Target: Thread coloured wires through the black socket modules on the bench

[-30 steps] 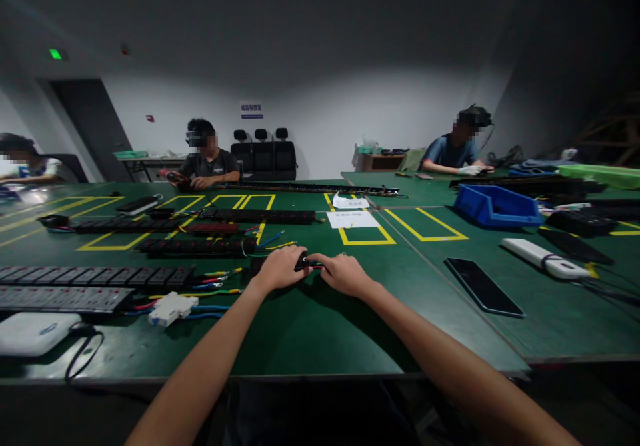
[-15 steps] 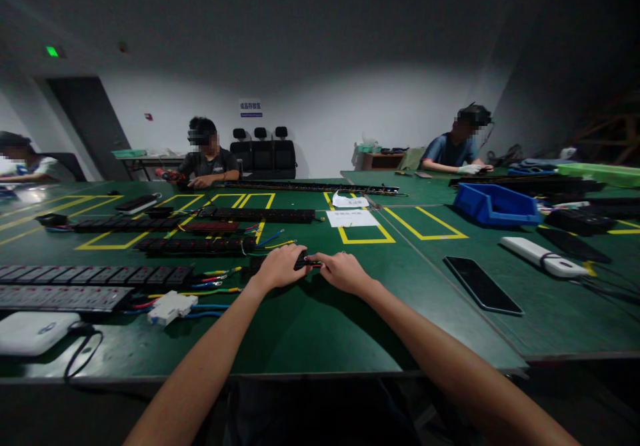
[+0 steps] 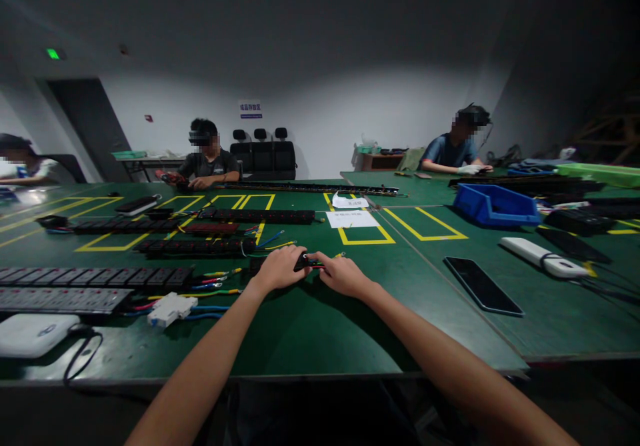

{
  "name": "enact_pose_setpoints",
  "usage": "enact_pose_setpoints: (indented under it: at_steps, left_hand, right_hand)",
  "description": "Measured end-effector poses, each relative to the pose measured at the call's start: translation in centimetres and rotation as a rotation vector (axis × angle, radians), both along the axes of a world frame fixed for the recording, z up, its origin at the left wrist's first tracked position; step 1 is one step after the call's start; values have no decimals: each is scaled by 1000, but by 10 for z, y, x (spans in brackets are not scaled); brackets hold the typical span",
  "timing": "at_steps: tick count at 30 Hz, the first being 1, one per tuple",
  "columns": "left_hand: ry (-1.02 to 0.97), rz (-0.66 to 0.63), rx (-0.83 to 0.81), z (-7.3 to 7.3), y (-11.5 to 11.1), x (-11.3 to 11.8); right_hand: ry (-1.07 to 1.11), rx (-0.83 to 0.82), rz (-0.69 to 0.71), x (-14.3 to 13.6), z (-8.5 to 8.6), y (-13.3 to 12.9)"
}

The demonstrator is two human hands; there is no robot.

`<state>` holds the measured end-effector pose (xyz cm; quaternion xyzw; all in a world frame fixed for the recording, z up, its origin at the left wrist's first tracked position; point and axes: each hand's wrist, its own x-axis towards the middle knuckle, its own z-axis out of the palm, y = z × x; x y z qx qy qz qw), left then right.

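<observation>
On the green table in front of me, my left hand [image 3: 283, 267] is wrapped over a short black power strip [image 3: 302, 260], covering most of it. Coloured wires [image 3: 317, 266], red and green among them, come out of its right end. They run under my right hand [image 3: 346, 275], whose fingers are curled on them, its index fingertip against the strip's end. A small yellow wire end [image 3: 342, 255] shows beyond the right knuckles. To the left lie a longer black power strip [image 3: 115, 276] and a grey one [image 3: 65, 299], with a white breaker-like block [image 3: 171, 309] on the wires.
Other power strips [image 3: 200, 247] lie farther back, beside paper sheets [image 3: 353, 219]. On the right are a phone [image 3: 483, 286], a white power bank [image 3: 543, 257] and a blue bin [image 3: 495, 206]. A white device [image 3: 37, 334] sits front left. Co-workers [image 3: 210, 156] sit across the table.
Both hands stay at the black strip, almost unmoved. The right fingers have shifted very slightly, and the yellow wire end now shows behind the right hand.
</observation>
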<state>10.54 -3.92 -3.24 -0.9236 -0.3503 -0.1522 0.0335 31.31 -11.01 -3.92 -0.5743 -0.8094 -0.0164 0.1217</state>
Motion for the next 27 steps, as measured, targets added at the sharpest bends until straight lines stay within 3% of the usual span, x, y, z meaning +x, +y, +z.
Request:
enact_pose_setpoints:
  at_steps: [5, 13, 27]
  left_hand:
    - [11, 3, 1, 2, -1, 1]
    - [10, 12, -2, 2, -2, 1]
    - [2, 12, -14, 2, -3, 1]
  right_hand:
    - [4, 18, -30, 1, -1, 1]
    - [18, 109, -194, 11, 3, 3]
    - [205, 267, -312, 16, -2, 10]
